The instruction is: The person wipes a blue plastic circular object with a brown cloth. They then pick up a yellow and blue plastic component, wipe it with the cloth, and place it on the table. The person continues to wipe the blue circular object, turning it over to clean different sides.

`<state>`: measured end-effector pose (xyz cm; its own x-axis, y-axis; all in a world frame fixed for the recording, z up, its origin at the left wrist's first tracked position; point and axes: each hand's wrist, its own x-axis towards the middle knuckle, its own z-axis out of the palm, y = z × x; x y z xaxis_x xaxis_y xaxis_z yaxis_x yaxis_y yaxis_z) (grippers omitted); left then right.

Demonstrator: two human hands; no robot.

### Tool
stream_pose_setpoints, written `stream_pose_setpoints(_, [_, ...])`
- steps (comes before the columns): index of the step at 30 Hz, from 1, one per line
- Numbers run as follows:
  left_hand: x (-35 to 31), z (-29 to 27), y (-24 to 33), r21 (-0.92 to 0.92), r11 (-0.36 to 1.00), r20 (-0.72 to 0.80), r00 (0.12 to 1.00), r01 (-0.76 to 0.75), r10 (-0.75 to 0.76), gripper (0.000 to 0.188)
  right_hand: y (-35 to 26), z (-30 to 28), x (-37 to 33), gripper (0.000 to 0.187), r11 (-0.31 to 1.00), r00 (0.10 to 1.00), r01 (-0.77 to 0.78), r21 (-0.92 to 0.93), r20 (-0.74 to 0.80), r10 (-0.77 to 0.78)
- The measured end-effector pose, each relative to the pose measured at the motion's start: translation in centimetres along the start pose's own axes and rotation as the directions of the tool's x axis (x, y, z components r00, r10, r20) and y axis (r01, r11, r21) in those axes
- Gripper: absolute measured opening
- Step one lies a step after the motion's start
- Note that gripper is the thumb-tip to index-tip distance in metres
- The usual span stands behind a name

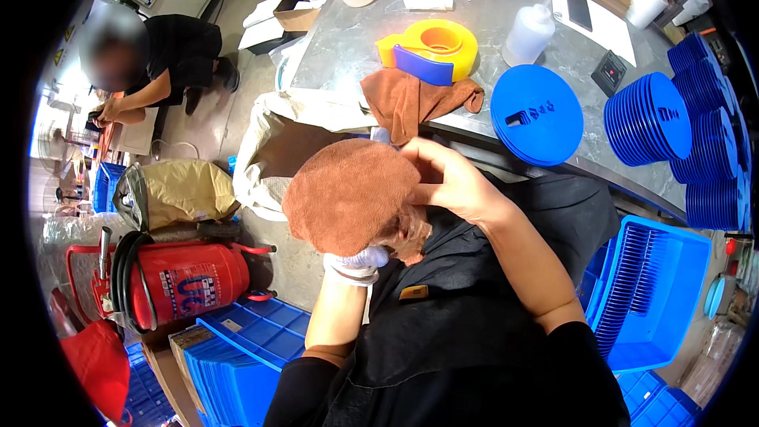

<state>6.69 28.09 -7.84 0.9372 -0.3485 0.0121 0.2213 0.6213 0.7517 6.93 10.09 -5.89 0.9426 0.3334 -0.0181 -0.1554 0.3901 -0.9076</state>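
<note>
A brown cloth [352, 194] is spread over something round and flat, which it hides from view. My left hand [360, 262], in a whitish glove, is beneath the cloth, and most of its fingers are covered. At the cloth's right edge, my right hand [455, 182] is bare, its thumb and fingers closed on the bunched edge. Crumpled clear plastic or loose cloth [411, 239] hangs under the right side. On the table's near edge lies a second brown cloth [415, 103], just beyond my right hand. A stack of blue discs [538, 115] sits to its right.
The grey table [490, 24] holds a yellow tape dispenser [435, 47], squeeze bottles [528, 35] and several blue disc stacks [644, 119]. A white sack [265, 138] stands ahead-left. A red wheeled extinguisher [194, 281] and blue crates [652, 292] flank me. A person [158, 63] crouches far left.
</note>
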Motion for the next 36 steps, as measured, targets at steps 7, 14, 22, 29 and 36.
stream_pose_setpoints(7, [0.5, -1.3, -1.3, 0.098, 0.994, 0.048, 0.998, -0.042, 0.037, 0.064, 3.8, 1.0, 0.1, 0.029, 0.992, 0.890, 0.125, 0.017, -0.445, -0.104])
stream_pose_setpoints(14, [1.2, -2.5, -3.2, -0.450, 0.883, 0.162, 0.984, 0.135, -0.068, 0.058, -0.5, 0.7, -4.3, 0.023, 0.455, 0.762, 0.368, -0.811, -0.017, -0.647])
stream_pose_setpoints(22, [1.0, -2.4, -4.3, 0.465, 0.881, 0.024, 0.993, 0.092, -0.116, 0.068, -0.1, 0.4, -4.1, 0.060, 0.688, 0.913, 0.318, -0.652, 0.014, -0.408])
stream_pose_setpoints(29, [1.1, 3.0, -2.4, -0.055, 0.986, -0.008, 0.987, 0.160, -0.161, 0.094, 0.3, 0.1, -3.9, 0.067, 0.492, 0.864, 0.272, -0.827, -0.015, -0.504])
stream_pose_setpoints(36, [1.2, 1.1, -3.5, -0.003, 0.990, 0.016, 0.990, 0.141, -0.141, 0.090, 1.2, -0.2, -3.5, 0.067, 0.409, 0.881, 0.155, -0.899, -0.061, -0.469])
